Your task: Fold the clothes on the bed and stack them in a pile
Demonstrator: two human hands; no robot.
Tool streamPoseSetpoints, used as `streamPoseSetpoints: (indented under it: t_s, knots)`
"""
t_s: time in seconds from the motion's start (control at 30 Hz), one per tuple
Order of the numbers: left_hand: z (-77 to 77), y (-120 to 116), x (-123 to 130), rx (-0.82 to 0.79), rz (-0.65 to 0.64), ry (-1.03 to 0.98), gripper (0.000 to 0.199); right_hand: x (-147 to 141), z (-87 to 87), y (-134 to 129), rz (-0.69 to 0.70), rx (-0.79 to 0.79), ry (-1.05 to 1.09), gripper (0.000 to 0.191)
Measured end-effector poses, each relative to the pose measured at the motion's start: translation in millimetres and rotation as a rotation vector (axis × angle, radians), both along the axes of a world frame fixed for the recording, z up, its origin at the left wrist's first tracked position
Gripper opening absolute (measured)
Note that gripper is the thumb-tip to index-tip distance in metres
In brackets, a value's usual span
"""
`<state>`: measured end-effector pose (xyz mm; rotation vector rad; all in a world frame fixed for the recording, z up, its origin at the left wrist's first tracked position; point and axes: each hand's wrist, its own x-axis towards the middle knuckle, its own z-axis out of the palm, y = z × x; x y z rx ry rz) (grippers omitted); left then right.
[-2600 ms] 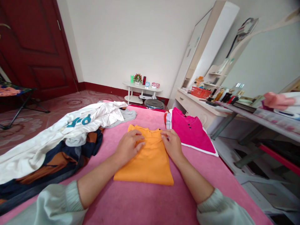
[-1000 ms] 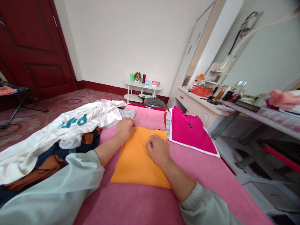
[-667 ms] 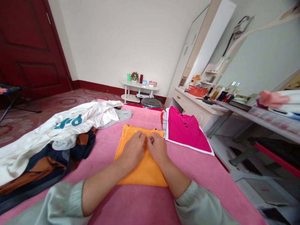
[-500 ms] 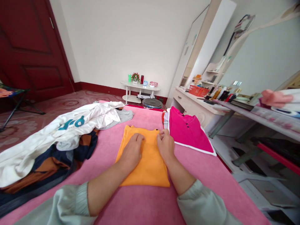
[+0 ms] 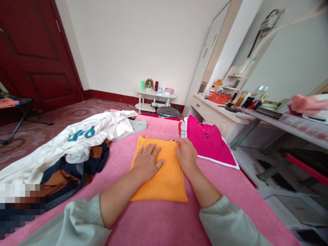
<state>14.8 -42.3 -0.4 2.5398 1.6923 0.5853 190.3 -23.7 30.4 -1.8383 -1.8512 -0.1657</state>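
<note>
A folded orange garment (image 5: 164, 181) lies on the pink bedspread (image 5: 159, 225) in front of me. My left hand (image 5: 147, 162) rests on its left part, palm down with the fingers spread. At the garment's upper right corner, my right hand (image 5: 187, 155) has its fingers bent together on the edge, pinching the cloth there. A small dark spot shows beside those fingertips. Right of that hand lies a folded magenta garment (image 5: 211, 140) with white trim and dark buttons.
Heaped clothes, a white one (image 5: 102, 128) and a navy and brown one (image 5: 61, 177), cover the bed's left side. A dressing table (image 5: 212, 111) and a grey-edged shelf (image 5: 266, 119) stand to the right. A small white table (image 5: 138, 91) is at the wall.
My left hand's fingers have spread out and now lie flat on the orange garment. The right hand remains at the upper right corner. The view has shifted slightly.
</note>
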Motion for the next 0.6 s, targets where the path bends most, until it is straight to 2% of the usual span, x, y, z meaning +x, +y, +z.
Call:
streamPoseSetpoints:
  t_s: [0.07,0.13,0.2,0.3,0.43,0.6]
  knots:
    - [0.7,1.4,-0.6,-0.034,0.013,0.045,0.058,-13.3,-0.6,-6.2,0.22,0.037,0.036,0.035]
    - [1.4,3.7,-3.0,-0.068,0.014,0.081,0.058,-26.2,-7.2,-10.4,0.418,-0.051,0.046,0.05]
    - [1.7,8.1,-8.6,-0.101,0.004,0.11,0.056,-32.7,-17.1,-10.8,0.501,-0.181,0.005,0.063]
    - [0.5,18.2,-21.6,-0.131,0.028,0.109,0.053,-28.3,-29.6,-4.8,0.411,-0.288,-0.082,0.07]
    - [-4.1,29.3,-34.0,-0.126,0.076,0.09,0.053,-16.3,-35.5,4.8,0.232,-0.31,-0.126,0.073]
    - [-9.8,29.2,-33.2,-0.083,0.096,0.1,0.053,-17.6,-35.5,5.1,0.193,-0.33,-0.155,0.073]
